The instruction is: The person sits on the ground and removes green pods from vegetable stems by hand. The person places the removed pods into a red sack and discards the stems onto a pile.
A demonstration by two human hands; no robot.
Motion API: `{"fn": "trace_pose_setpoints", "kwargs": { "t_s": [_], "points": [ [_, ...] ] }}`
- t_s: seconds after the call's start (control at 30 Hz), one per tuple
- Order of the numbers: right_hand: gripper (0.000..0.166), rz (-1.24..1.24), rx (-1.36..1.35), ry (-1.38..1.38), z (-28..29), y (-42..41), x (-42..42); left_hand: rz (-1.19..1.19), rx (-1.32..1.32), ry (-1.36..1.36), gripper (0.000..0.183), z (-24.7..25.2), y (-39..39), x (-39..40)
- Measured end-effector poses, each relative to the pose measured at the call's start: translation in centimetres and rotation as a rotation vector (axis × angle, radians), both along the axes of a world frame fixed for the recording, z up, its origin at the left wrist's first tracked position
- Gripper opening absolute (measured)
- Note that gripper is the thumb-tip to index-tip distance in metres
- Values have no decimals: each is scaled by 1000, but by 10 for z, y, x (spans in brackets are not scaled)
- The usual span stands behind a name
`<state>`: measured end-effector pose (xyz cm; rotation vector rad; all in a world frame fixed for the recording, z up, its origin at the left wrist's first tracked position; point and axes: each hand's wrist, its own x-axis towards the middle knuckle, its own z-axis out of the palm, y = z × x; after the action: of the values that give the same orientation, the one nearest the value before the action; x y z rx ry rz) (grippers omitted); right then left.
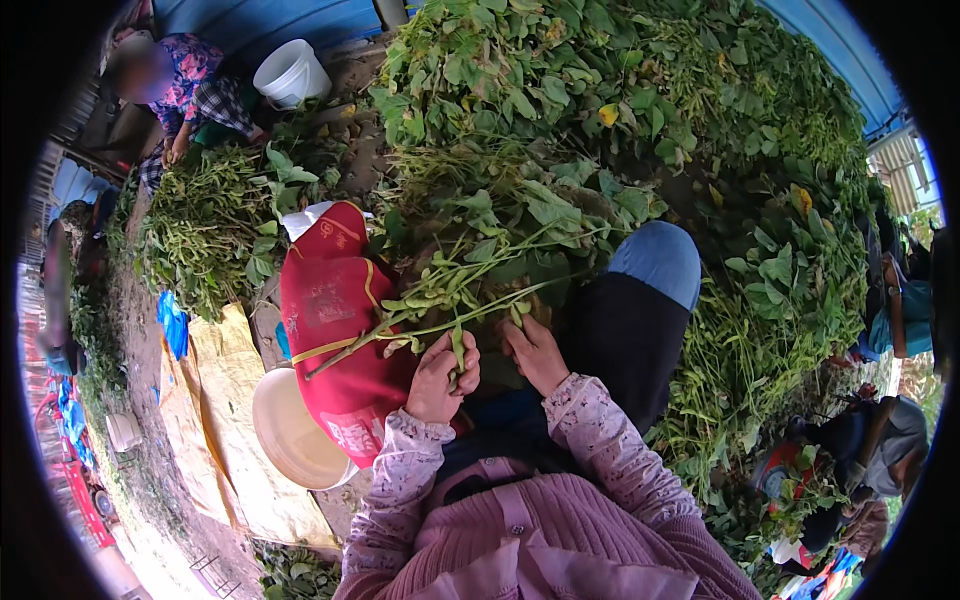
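Across my lap lies a cut soybean stalk point(352, 351) with thin branches and clusters of green soybean pods point(439, 289). My left hand point(444, 375) is closed around one or more green pods point(458, 346) near the lower branch. To its right, my right hand point(534, 351) pinches a small green pod point(519, 312) beside that same branch. A red cloth point(337, 300) with printed writing covers my left knee, under the stalk's thick end. My right knee point(652, 270) shows blue and black fabric.
A heap of soybean plants point(622, 82) fills the front and right. Left of me are a beige tub point(300, 431), yellowish sacking point(240, 420) and another plant pile point(210, 225). A person point(187, 82) sits beyond it near a white bucket point(292, 75). Other people point(892, 442) work at the right.
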<state>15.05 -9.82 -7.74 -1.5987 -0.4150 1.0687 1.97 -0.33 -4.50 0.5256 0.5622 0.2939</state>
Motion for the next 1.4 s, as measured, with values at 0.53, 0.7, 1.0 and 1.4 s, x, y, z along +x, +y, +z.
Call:
{"fn": "trace_pose_setpoints", "kwargs": {
  "t_s": [0.53,0.7,1.0,1.4],
  "points": [
    [19,55,107,11,17,-9,2,123,-3,-77,12,-16,-13,14],
    [14,-51,70,97,10,-3,0,135,-20,-69,12,-11,-13,14],
    [10,-65,231,561,43,3,4,-27,257,-61,24,9,18,15],
    [19,-8,93,-552,55,4,6,24,137,72,33,2,22,24]
  ]
}}
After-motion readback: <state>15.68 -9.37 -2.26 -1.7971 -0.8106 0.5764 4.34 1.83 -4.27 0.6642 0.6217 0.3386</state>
